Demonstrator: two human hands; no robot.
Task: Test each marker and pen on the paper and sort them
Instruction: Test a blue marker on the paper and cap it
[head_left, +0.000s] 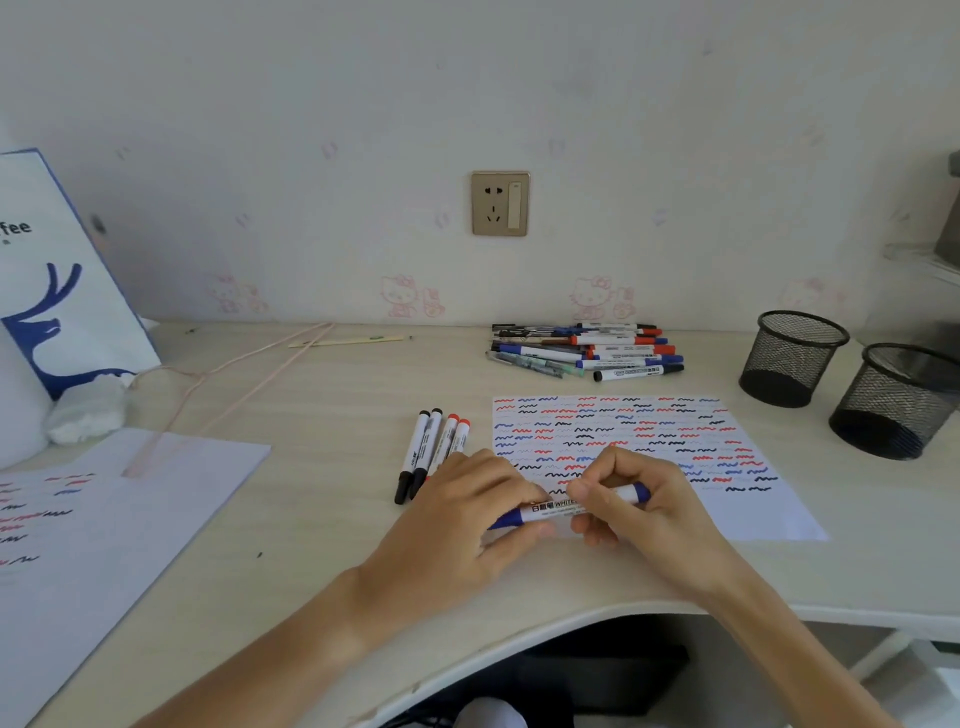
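Pale wood worktop (322, 395) with a scribbled paper (748, 514), pen pile (582, 351), four markers (431, 449), two mesh cups (792, 358) and another sheet (104, 519).

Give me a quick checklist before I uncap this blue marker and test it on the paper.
1. Both hands grip the blue marker, left hand, right hand: ok.
2. Cap off: not ok, both ends look capped.
3. Blank space on the test paper: ok, near edge.
4. Ink works: cannot tell.
5. Sorted markers set aside left: ok.
6. Mesh cups within view: ok.
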